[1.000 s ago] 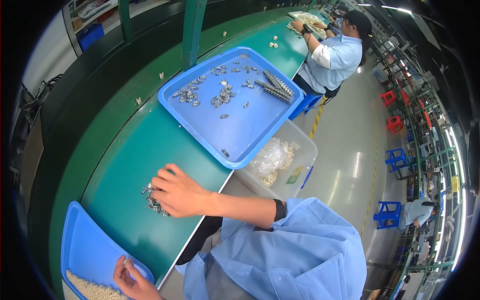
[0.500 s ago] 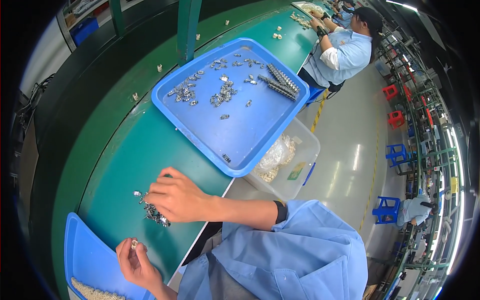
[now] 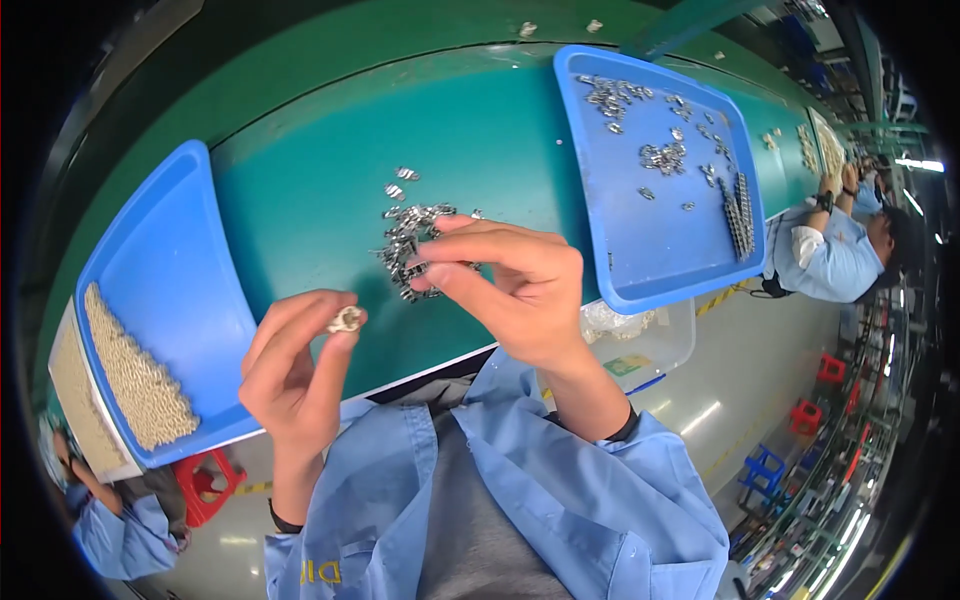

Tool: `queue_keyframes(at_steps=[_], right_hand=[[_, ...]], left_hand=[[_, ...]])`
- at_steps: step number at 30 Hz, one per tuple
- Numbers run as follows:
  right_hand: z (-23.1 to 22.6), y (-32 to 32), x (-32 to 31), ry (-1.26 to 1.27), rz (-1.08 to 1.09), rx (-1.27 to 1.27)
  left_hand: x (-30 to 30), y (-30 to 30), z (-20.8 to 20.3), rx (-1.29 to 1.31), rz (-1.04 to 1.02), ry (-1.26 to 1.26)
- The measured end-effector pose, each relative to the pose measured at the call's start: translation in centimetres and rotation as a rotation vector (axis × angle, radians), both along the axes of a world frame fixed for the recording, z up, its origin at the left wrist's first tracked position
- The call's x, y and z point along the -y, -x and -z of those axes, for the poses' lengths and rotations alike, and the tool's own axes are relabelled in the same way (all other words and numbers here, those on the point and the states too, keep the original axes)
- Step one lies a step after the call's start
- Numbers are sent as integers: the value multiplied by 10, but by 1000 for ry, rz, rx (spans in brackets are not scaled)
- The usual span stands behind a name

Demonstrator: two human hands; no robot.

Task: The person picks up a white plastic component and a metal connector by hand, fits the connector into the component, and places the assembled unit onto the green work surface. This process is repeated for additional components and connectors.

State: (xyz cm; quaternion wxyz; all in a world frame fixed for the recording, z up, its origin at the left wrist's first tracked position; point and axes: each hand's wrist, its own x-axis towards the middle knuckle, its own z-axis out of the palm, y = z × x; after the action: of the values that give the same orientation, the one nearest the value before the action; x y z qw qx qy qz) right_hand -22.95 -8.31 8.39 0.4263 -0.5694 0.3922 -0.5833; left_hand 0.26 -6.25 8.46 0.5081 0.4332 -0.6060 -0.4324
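Note:
My left hand (image 3: 300, 365) pinches a small cream-coloured ring-shaped part (image 3: 346, 320) between thumb and fingertips, its hollow end facing up. To its right, my right hand (image 3: 515, 280) is closed in a pinch on a small metal clip (image 3: 417, 263). The fingertips partly hide this clip, and the pile of metal clips (image 3: 400, 240) lies on the green tabletop just behind it. Two loose clips (image 3: 400, 182) lie a little beyond the pile. The two hands are apart.
A blue tray (image 3: 225, 250) with many cream parts (image 3: 140, 385) stands at left. Another blue tray (image 3: 620, 285) at right holds scattered metal clips and strips (image 3: 738, 215). Below it is a clear plastic bin (image 3: 675, 335). Co-workers sit at far right and lower left.
The view has swung toward the left. My right hand has lifted from the pile with a metal clip, and my left hand has come up nearer to it, still holding the cream part.

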Motion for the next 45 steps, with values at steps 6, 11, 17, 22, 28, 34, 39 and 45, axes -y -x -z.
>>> queue_keyframes(at_steps=[6,11,17,22,28,34,39,45], right_hand=[[-4,-9,-7,-36,-155,112],[-11,-22,-8,94,-67,-67],[-9,-36,-12,419,102,-451],[-14,-39,-12,367,126,-460],[-13,-37,-10,387,112,-565],[-20,-30,-11,288,61,-397],[-29,-28,-10,299,-75,-200],[-22,-39,-10,436,-99,-74]], left_hand=[[2,1,1,-75,84,85],[0,8,-2,-396,139,19],[-4,6,4,-429,142,-15],[-6,6,6,-347,133,2],[-8,3,6,-313,137,-3],[-5,2,8,-473,162,-50],[-6,-1,9,-533,241,-92],[-10,-3,7,-450,246,-59]])
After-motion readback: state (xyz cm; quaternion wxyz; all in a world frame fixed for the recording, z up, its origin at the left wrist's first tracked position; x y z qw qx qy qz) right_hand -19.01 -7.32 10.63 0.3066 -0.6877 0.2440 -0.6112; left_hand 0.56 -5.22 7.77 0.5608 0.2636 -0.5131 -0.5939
